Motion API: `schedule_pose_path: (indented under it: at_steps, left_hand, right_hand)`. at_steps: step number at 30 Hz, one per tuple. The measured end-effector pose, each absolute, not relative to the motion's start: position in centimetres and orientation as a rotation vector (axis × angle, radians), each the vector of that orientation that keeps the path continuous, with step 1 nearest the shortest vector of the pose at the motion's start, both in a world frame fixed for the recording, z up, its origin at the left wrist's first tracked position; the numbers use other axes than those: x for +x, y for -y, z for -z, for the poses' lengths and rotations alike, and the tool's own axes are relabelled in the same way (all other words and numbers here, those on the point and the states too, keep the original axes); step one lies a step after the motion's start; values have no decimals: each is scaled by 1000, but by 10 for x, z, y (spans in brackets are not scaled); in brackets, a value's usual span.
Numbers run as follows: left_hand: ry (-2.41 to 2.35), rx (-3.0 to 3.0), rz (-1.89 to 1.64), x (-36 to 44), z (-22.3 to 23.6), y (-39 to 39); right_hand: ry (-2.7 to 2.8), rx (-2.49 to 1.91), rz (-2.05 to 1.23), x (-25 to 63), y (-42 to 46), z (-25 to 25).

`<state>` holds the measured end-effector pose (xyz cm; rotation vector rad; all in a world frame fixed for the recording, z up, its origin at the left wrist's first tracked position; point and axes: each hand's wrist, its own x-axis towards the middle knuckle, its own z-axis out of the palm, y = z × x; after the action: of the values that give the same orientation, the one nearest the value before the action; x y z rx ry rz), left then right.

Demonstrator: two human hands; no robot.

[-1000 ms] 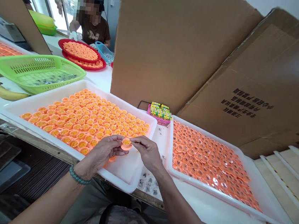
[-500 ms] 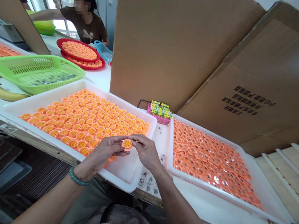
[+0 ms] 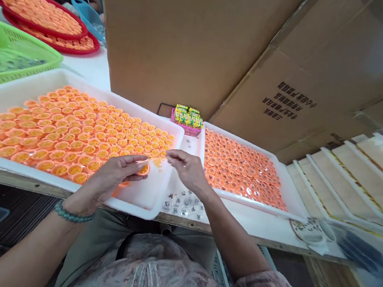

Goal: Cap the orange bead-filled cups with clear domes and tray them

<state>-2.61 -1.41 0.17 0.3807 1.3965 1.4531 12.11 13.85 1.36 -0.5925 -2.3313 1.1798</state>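
Your left hand (image 3: 115, 174) pinches an orange cup (image 3: 144, 170) over the white tray (image 3: 150, 194), at four o'clock; a slack pinch could drop it. Your right hand (image 3: 190, 171) bunches narrow, contents unclear.

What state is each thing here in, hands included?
Orange cup: held, yellow inside.
Left hand: closed on that cup.
Right hand: apart from the cup; anything held is unclear.
Left white tray: partly filled, bare towards the right.
Right white tray: mostly covered.
Red trays: stacked, loaded.
Pink basket: filled with small boxes.
Cardboard: standing.
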Motion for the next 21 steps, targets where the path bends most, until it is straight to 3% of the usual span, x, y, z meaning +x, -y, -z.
schedule_pose_path:
  at_steps: [5,17,21]
  left_hand:
    - [-1455,400,-1473,-28,3,15]
    - [-1415,262,-1519,-27,1,8]
    - [-1408,252,-1516,-29,4,9]
  right_hand:
    - [2656,-727,-737,168,-139,16]
    - [2972,-555,-482,164,-111,77]
    - [2772,-647,-618,171,-116,75]
